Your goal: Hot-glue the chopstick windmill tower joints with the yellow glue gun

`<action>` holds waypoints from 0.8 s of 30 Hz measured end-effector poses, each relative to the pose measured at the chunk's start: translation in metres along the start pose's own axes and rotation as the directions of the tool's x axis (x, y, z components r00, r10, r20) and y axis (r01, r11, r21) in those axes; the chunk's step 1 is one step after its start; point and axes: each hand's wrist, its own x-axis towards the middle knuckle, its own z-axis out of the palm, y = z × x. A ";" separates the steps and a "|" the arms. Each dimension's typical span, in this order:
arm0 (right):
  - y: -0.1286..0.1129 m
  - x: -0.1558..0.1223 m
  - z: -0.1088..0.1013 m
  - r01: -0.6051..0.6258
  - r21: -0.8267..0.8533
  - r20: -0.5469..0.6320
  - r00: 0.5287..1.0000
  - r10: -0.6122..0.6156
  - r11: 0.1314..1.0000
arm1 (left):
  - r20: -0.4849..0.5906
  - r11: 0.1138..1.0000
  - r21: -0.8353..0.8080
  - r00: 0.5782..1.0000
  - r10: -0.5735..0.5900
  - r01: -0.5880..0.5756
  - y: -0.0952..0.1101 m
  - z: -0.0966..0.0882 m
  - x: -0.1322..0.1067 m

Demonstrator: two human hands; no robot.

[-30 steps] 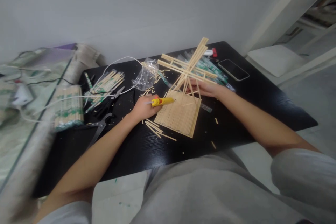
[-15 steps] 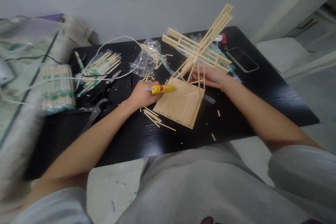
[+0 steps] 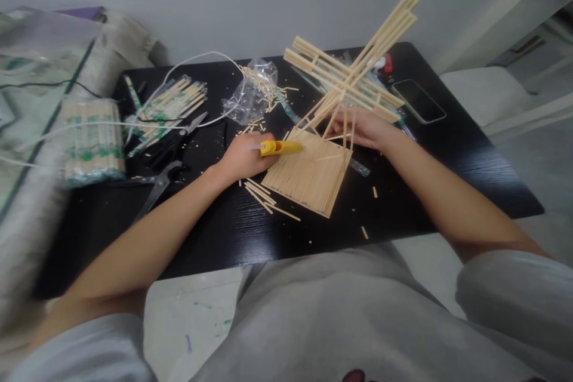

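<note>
My left hand (image 3: 245, 158) is closed round a yellow hot glue gun (image 3: 281, 148), with a clear glue stick at its back end. The gun's tip points right, over a flat base of wooden sticks (image 3: 308, 179). On that base stands a windmill-like model, its crossed stick blades (image 3: 347, 80) tilted at the top and thin leg sticks below. My right hand (image 3: 358, 126) reaches in behind the legs, under the blades, its fingers bent and closed on the model's frame. The sticks partly hide those fingertips.
Left on the black table (image 3: 215, 233) lie wrapped chopsticks (image 3: 174, 107), scissors (image 3: 190, 128) and pliers (image 3: 163, 182). A bundled chopstick pack (image 3: 92, 140) sits at the left edge. Cut pieces (image 3: 259, 194) lie near the base, a phone (image 3: 418, 100) at right. A white cable (image 3: 179, 65) loops across.
The view has shifted slightly. The blades appear a little higher and further right. Both hands keep their holds, and the glue gun stays over the base.
</note>
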 end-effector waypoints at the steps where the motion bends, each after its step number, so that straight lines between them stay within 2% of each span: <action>1: 0.000 0.000 0.001 -0.004 -0.003 -0.016 1.000 0.004 1.000 | -0.007 1.000 -0.001 1.000 0.005 -0.005 0.000 0.000 0.000; 6: -0.002 0.000 0.005 -0.005 -0.023 -0.089 0.996 0.003 1.000 | -0.048 1.000 0.006 0.999 0.025 -0.025 0.000 0.003 0.000; 14: -0.004 -0.001 0.009 -0.020 -0.049 -0.137 0.990 0.013 0.999 | -0.039 1.000 0.026 0.999 0.013 -0.012 -0.002 0.004 0.000; 24: -0.003 -0.002 0.011 -0.006 -0.022 -0.131 0.991 0.004 1.000 | -0.028 0.999 0.042 0.999 0.022 -0.021 0.003 0.002 0.001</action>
